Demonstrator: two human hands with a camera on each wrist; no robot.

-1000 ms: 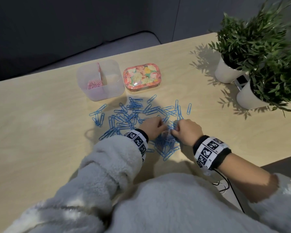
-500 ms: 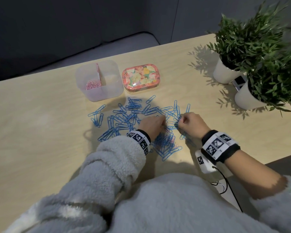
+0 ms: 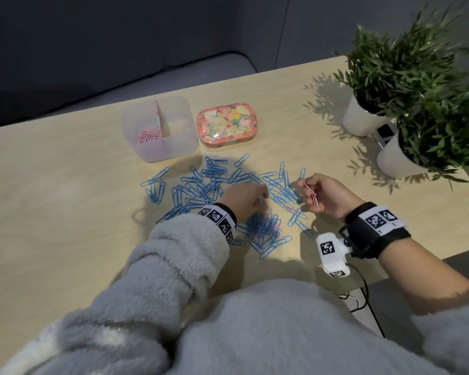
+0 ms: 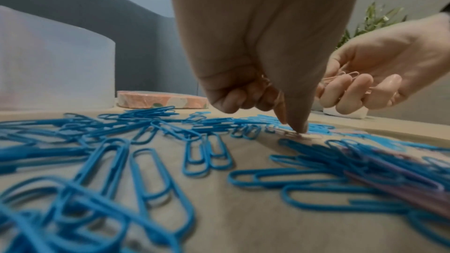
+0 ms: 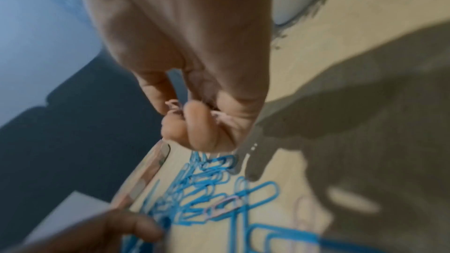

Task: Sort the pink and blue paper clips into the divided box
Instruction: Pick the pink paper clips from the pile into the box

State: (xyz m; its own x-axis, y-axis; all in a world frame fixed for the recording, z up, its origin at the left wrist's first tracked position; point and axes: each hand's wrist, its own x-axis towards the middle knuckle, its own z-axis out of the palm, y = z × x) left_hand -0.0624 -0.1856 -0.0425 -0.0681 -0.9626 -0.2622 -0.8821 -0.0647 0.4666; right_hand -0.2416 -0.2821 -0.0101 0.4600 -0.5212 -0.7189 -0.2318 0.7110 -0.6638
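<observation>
The right hand (image 3: 326, 194) is lifted off the table (image 3: 52, 190), fingers curled round a small bundle of pink clips (image 3: 311, 194). The left hand (image 3: 244, 197) has most fingers curled, 1 fingertip pressing a pale clip flat among the blue clips (image 3: 209, 182); whether it holds anything, I cannot tell. The divided box (image 3: 159, 128) stands at 11 o'clock from the scatter, near the far edge, pink clips in its left compartment. A floral tin (image 3: 229, 125) sits just beside it. 2 potted plants (image 3: 390, 85) crowd the 2 o'clock corner. Bare wood lies toward 9 o'clock.
</observation>
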